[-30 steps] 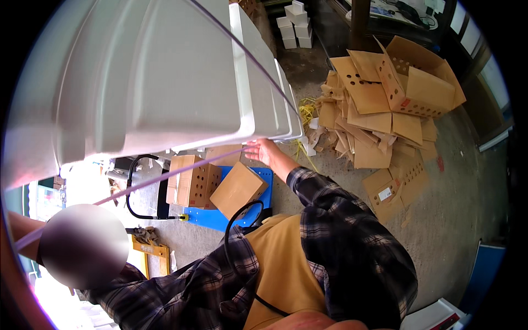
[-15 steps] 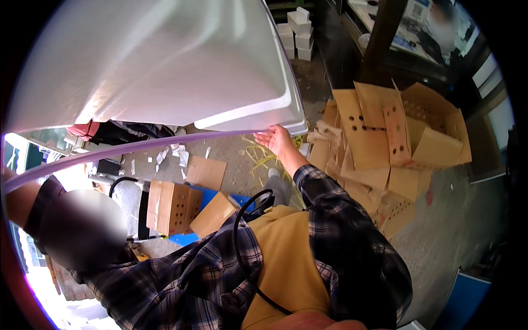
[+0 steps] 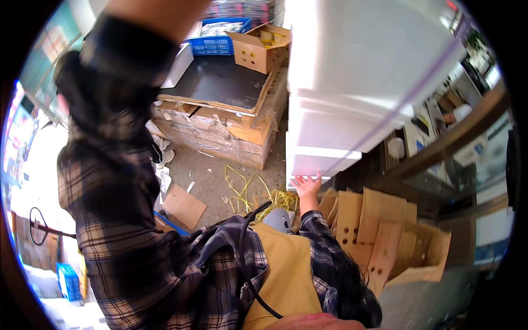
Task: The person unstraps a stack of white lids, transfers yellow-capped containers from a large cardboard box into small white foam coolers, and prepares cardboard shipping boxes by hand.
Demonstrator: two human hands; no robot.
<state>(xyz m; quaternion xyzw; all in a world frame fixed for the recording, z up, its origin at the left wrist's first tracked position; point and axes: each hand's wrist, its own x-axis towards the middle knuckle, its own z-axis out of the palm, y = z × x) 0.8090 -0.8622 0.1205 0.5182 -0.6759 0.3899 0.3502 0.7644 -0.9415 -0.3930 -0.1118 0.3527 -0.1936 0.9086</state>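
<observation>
A tall column of white foam boxes stands in front of me on the right, with a large white foam box [image 3: 368, 49] at the top and smaller ones below. My right hand [image 3: 307, 185] lies with its fingers spread against the lower white foam box [image 3: 322, 161] of the column. A thin purple streak runs slantwise across the white surfaces; what it is I cannot tell. My left arm is raised across the upper left in a plaid sleeve [image 3: 118, 115]. The left hand is beyond the top edge, so its fingers do not show.
Flattened and opened cardboard boxes [image 3: 379, 236] pile up at the right. Tangled yellow strapping [image 3: 275, 197] lies on the floor by my feet. Ahead is a black-topped wooden platform [image 3: 214, 82] bearing a blue crate [image 3: 212, 47] and a cardboard box [image 3: 253, 55]. A wooden-framed window [image 3: 451, 140] borders the right.
The big white foam box has shifted from the upper left to the upper right, above the smaller boxes. My left arm has swung up and forward; my right hand has moved lower in view, fingers now spread.
</observation>
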